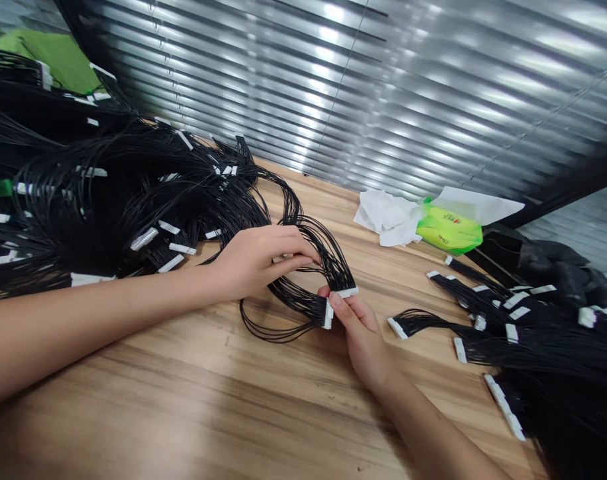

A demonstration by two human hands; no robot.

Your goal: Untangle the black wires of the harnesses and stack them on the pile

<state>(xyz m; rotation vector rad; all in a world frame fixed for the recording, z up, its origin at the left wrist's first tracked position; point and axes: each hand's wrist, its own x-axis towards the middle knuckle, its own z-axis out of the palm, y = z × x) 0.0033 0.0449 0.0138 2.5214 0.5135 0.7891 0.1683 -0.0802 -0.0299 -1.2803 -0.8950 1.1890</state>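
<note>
Black wire harness: right hand clamped on white connector; left hand curled closed around the harness loops; wooden tabletop beneath.

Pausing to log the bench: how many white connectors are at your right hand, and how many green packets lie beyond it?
White plastic connectors at the right hand: 2
Yellow-green plastic packet: 1
Total: 3
</note>
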